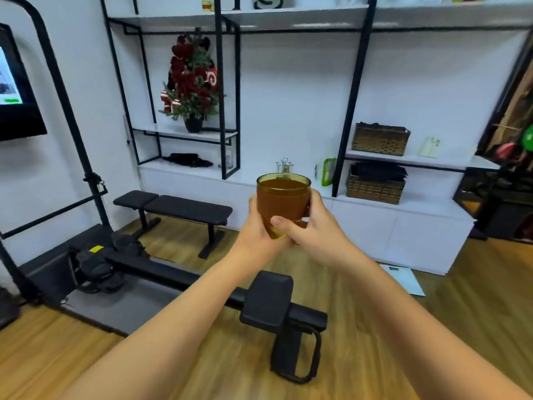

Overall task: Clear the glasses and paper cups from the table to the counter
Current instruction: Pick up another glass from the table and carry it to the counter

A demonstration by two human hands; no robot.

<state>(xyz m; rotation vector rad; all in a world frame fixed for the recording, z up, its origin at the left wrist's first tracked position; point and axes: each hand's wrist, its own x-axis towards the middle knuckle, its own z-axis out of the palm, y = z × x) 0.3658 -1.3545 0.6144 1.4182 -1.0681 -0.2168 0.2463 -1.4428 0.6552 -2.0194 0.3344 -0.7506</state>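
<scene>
A white worktop (251, 180) runs along the far wall under black-framed shelves (291, 21), with a black bench (176, 207) and a rowing machine (268, 310) on the wooden floor (476, 284) before it. The left hand (255, 226) and right hand (314, 223) curl round an amber glass (282, 202), held upright in the air at arm's length, short of the worktop's front edge. Open floor lies to the right of the rowing machine.

Amber-brown glass (283, 202), white counter (375, 223), black weight bench (184, 207), brown woven baskets (380, 139), red-and-green Christmas tree (192, 79), tan wood-grain floor (467, 298).
</scene>
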